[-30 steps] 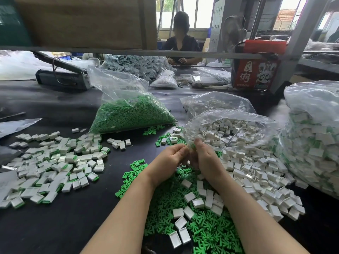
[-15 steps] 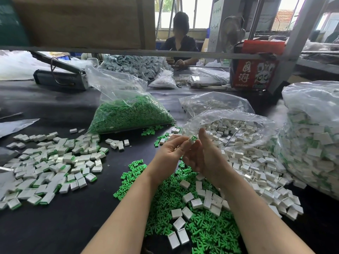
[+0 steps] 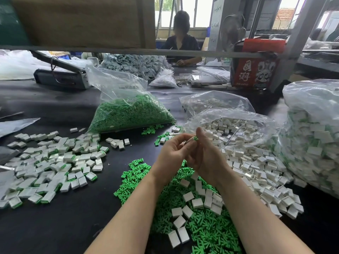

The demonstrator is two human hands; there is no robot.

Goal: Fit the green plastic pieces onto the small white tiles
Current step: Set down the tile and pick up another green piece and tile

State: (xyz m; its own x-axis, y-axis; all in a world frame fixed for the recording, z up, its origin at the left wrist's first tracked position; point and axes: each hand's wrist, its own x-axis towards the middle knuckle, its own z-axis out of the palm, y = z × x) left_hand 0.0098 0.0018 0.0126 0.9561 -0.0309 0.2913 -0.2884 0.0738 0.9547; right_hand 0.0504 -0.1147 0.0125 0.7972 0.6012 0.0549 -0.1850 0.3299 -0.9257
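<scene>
My left hand [image 3: 171, 152] and my right hand [image 3: 205, 154] meet above the black table. Between their fingertips they pinch a small white tile with a green piece [image 3: 193, 139] on it. Below my wrists lies a heap of loose green plastic pieces [image 3: 207, 230] with a few bare white tiles [image 3: 197, 202] on top. To the right spreads a pile of white tiles [image 3: 256, 165]. On the left lies a spread of tiles with green pieces fitted [image 3: 51, 164].
A clear bag of green pieces [image 3: 128, 114] stands at the back centre, an open bag of white tiles [image 3: 234, 125] behind my hands, and a big bag of fitted tiles [image 3: 315, 136] at the right. A person [image 3: 181, 39] sits across the bench. A red box [image 3: 256, 68] stands behind.
My hands rose from the table near the tile bag and turned palms inward, bringing the tile and the green piece up between the fingertips.
</scene>
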